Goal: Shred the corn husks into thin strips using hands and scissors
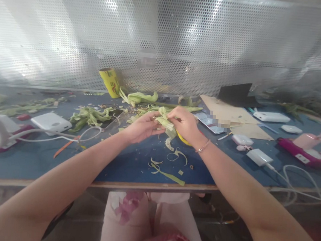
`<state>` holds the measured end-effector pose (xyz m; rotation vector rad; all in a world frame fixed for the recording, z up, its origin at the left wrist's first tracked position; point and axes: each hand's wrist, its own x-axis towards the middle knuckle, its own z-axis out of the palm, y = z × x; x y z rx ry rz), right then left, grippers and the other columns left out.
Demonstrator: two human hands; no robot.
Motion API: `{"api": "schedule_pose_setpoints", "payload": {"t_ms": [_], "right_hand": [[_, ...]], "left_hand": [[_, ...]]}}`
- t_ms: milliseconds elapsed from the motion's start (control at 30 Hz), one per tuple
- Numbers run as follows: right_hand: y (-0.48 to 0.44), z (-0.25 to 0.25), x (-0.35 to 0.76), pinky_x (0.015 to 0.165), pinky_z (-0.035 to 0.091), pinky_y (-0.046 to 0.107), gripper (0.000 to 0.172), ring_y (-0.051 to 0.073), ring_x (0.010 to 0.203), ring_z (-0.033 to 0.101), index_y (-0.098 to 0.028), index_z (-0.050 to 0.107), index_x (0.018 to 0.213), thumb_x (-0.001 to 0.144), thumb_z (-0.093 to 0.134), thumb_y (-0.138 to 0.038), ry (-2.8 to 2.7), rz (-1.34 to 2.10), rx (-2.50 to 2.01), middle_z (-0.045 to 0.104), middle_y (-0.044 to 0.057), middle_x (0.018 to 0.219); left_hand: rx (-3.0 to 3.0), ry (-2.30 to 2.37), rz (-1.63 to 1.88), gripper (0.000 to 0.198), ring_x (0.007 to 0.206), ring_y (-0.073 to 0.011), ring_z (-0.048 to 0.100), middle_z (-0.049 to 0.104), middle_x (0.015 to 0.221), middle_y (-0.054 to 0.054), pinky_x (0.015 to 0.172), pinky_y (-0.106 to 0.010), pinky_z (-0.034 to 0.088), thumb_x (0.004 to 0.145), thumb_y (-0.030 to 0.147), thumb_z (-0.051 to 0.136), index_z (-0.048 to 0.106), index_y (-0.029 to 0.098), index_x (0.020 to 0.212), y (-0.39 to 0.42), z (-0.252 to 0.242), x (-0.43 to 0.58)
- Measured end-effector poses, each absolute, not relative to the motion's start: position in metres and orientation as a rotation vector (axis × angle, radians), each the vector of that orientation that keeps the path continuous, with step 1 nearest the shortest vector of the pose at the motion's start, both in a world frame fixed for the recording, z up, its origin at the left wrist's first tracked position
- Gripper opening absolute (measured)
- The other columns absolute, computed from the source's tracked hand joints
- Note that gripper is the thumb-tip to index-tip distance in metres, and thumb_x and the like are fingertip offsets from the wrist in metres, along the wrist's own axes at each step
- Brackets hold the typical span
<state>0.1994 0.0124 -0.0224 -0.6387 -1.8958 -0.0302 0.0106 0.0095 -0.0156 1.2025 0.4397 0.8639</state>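
Both hands meet over the middle of the blue table. A pale green folded leaf bundle (pixel 166 121) is between them. My left hand (pixel 144 128) holds its left side, fingers curled around it. My right hand (pixel 185 123) pinches its upper right part, thumb and fingers pressed together. Behind the hands lies a large green leaf piece (pixel 142 97). Part of a yellow round object (pixel 183 139) shows beneath my right hand. Thin peeled scraps (pixel 172 177) lie on the table in front of the hands. Left of my left hand is a pile of green leaves (pixel 91 117).
A yellow roll (pixel 110 82) leans by the perforated metal screen (pixel 168 34). A phone (pixel 211 122) and brown paper (pixel 235 114) lie at the right. White chargers (pixel 259 157), cables and magenta power strips (pixel 303 152) sit farther right; a white box (pixel 51 122) is left.
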Motion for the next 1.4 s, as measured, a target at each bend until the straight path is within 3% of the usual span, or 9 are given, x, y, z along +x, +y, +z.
{"api": "schedule_pose_setpoints", "payload": {"t_ms": [300,600,867,1067,1267,1400], "right_hand": [[0.005,-0.019,0.196,0.066,0.043,0.027,0.017,0.014,0.075,0.053,-0.021,0.052,0.07,0.078,0.05,-0.007,-1.906,-0.046,-0.629,0.055,0.001,0.075],[0.004,-0.017,0.199,0.064,0.043,0.027,0.02,0.012,0.071,0.051,-0.019,0.055,0.075,0.076,0.045,-0.001,-2.045,-0.121,-0.577,0.052,0.001,0.078],[0.011,-0.019,0.199,0.072,0.047,0.03,0.015,0.014,0.079,0.058,-0.021,0.063,0.082,0.085,0.05,-0.015,-2.029,-0.002,-0.566,0.061,0.002,0.083],[0.005,-0.015,0.204,0.079,0.047,0.033,0.026,0.015,0.086,0.059,-0.019,0.063,0.086,0.081,0.04,-0.007,-2.083,0.148,-0.651,0.063,0.004,0.09],[-0.004,-0.011,0.198,0.077,0.049,0.034,0.016,0.018,0.089,0.058,-0.02,0.055,0.095,0.081,0.053,-0.03,-2.028,0.305,-0.777,0.061,0.005,0.095],[-0.003,-0.013,0.192,0.076,0.049,0.034,0.01,0.018,0.086,0.059,-0.02,0.055,0.087,0.079,0.055,-0.025,-1.964,0.237,-0.829,0.063,0.005,0.09]], "left_hand": [[1.246,0.469,0.907,0.038,0.089,-0.0127,0.063,0.064,0.098,-0.003,0.096,-0.038,0.044,0.074,0.006,0.06,0.057,0.02,0.109,0.005,-0.018,0.014],[1.212,0.466,0.951,0.032,0.09,-0.0144,0.063,0.064,0.097,-0.003,0.094,-0.039,0.046,0.072,0.01,0.063,0.058,0.019,0.102,0.004,-0.019,0.015],[1.195,0.508,0.958,0.026,0.083,-0.0136,0.065,0.067,0.083,-0.002,0.094,-0.038,0.045,0.072,0.008,0.06,0.055,0.017,0.096,0.004,-0.016,0.016],[1.143,0.544,0.957,0.026,0.076,-0.015,0.067,0.068,0.075,-0.001,0.092,-0.039,0.046,0.07,0.006,0.057,0.054,0.017,0.092,0.004,-0.013,0.015],[1.141,0.531,1.013,0.023,0.075,-0.0148,0.067,0.067,0.072,-0.001,0.09,-0.039,0.047,0.071,0.008,0.059,0.055,0.017,0.092,0.005,-0.015,0.015],[1.156,0.564,1.005,0.023,0.075,-0.0154,0.067,0.069,0.076,-0.003,0.088,-0.038,0.048,0.072,0.008,0.06,0.052,0.017,0.092,0.004,-0.014,0.017]]}}
